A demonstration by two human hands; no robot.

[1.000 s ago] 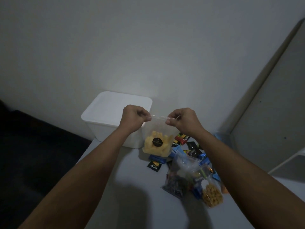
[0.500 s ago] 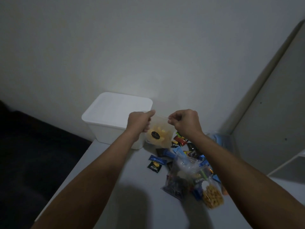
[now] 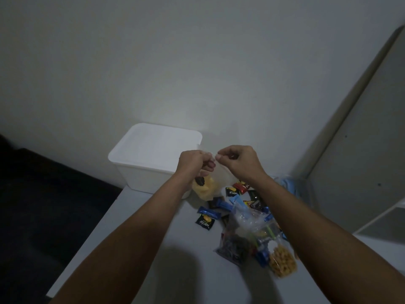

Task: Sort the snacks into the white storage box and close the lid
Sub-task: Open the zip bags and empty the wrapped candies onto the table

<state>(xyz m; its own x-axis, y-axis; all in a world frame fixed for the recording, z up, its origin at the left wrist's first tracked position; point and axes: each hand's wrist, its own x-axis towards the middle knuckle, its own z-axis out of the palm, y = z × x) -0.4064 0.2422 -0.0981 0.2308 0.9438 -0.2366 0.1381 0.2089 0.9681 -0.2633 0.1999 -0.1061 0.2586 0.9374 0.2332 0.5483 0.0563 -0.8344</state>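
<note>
A clear bag of yellow snacks with a black round label hangs above the table. My left hand and my right hand both pinch its top edge, fingertips almost touching. Behind them stands the white storage box with its white lid on. A pile of snacks lies on the table under my right forearm: small black packets, blue wrappers, a red packet, clear bags and a bag of orange puffs.
The grey table ends at a left edge with dark floor beyond. A pale wall rises behind the box. A white shelf unit stands at the right, with a blue object near its base.
My hands have come closer together along the bag's top edge. The bag has swung left and back, closer to the box, and now hangs twisted below my left hand.
</note>
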